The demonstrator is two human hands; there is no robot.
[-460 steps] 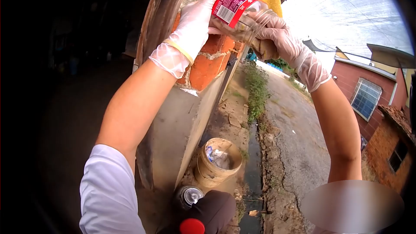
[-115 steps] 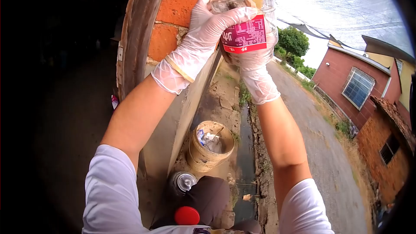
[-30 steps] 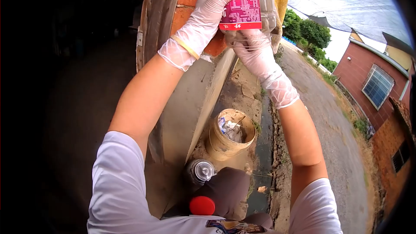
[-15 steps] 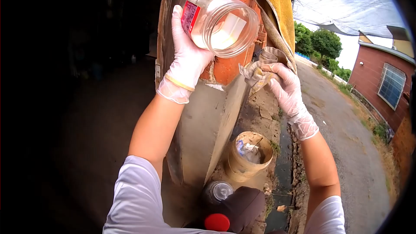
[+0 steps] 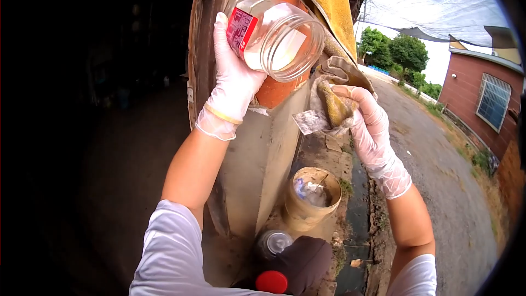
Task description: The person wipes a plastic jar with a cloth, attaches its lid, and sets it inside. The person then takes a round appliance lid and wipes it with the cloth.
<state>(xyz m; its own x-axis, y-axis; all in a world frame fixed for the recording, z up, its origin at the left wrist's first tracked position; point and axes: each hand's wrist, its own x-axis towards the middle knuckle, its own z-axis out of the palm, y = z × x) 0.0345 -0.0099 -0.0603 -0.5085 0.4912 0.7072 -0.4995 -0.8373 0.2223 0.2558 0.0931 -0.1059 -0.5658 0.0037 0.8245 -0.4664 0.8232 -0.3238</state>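
My left hand (image 5: 236, 85), in a thin translucent glove with a yellow band at the wrist, is closed around a clear plastic jar (image 5: 274, 35). The jar lies tilted, its wide threaded mouth uncovered and facing right and down; a red and purple label (image 5: 241, 32) shows on its side. My right hand (image 5: 372, 123), gloved too, pinches the lower end of a yellow towel (image 5: 334, 8) that hangs beside the wall. The gripped part is grey, dirty and crumpled, with a worn pale corner dangling below. Jar and towel are close together but appear apart.
Below stands a dirty bucket (image 5: 298, 208) with crumpled waste inside. Near my knee are another clear jar (image 5: 274, 243) and a red lid (image 5: 272, 282). A wet gutter (image 5: 357, 230) runs beside the road (image 5: 433, 186). A brick pillar with a wooden frame (image 5: 198, 49) borders the dark doorway.
My right hand has moved slightly right and down, pulling at the towel's end so that more of it spreads out. The left hand still holds the jar, turned slightly so more label shows.
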